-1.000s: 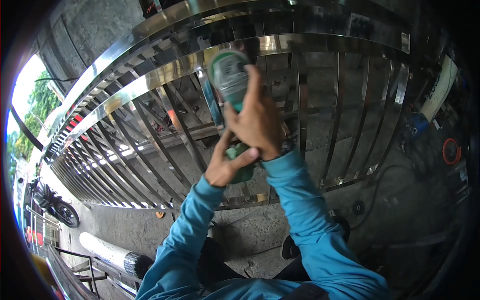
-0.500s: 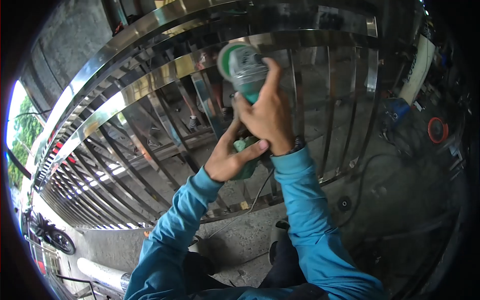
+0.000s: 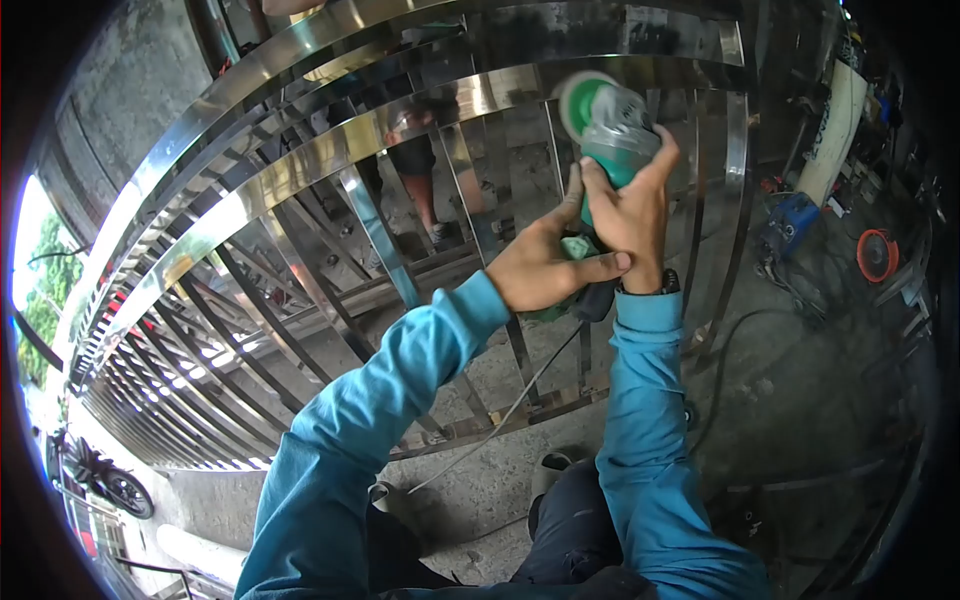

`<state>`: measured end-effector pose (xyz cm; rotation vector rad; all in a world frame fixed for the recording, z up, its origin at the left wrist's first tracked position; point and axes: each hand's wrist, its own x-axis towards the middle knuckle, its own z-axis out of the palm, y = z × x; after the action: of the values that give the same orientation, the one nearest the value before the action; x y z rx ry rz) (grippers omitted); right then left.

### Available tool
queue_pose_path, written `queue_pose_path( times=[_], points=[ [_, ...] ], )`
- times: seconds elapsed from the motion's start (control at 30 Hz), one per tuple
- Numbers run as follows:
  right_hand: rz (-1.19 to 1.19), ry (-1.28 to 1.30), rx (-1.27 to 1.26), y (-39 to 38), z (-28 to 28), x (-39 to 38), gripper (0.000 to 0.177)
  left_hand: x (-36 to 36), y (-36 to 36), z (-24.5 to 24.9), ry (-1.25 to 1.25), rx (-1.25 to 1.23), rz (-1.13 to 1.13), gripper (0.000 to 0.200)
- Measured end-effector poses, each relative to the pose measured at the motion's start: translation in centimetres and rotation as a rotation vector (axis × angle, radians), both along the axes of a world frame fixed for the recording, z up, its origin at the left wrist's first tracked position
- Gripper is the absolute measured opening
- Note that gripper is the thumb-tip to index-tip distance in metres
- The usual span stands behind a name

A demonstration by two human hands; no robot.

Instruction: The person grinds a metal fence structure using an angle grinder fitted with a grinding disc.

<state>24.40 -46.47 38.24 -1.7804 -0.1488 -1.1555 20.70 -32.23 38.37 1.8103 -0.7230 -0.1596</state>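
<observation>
An angle grinder (image 3: 620, 140) with a green body and clear plastic wrapped round its head points up and away from me. My right hand (image 3: 638, 215) grips it just behind the head, thumb along the body. Lower down, my left hand (image 3: 540, 265) is wrapped round the rear of the body, with a light green cloth (image 3: 577, 248) under its fingers. The green-and-white disc (image 3: 586, 103) overlaps the polished curved metal rail (image 3: 490, 92) of a large barred gate. From the grinder's back end, a power cord (image 3: 513, 408) runs down to the floor.
A person's leg (image 3: 421, 195) shows behind the bars. On the right lie a blue machine (image 3: 793, 222), a red ring-shaped item (image 3: 877, 256) and a dark cable (image 3: 712, 375). At lower left are a motorcycle (image 3: 125, 492) and a white pipe (image 3: 200, 548).
Both hands have carried the grinder to the right along the curved rail, keeping their grip. The person's leg behind the bars shows more fully.
</observation>
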Motion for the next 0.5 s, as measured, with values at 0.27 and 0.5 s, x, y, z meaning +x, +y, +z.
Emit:
queue_pose_path(
  times=[0.27,0.5],
  points=[
    [0.413,0.025,-0.395,6.6,3.5,-2.9,0.07,-7.1,3.5,-1.3,0.113,-0.396,0.188,0.091],
    [0.451,0.082,-0.456,5.2,3.5,-2.8,0.071,-7.6,1.5,-1.4,0.266,-0.521,0.203,0.094]
  ],
)
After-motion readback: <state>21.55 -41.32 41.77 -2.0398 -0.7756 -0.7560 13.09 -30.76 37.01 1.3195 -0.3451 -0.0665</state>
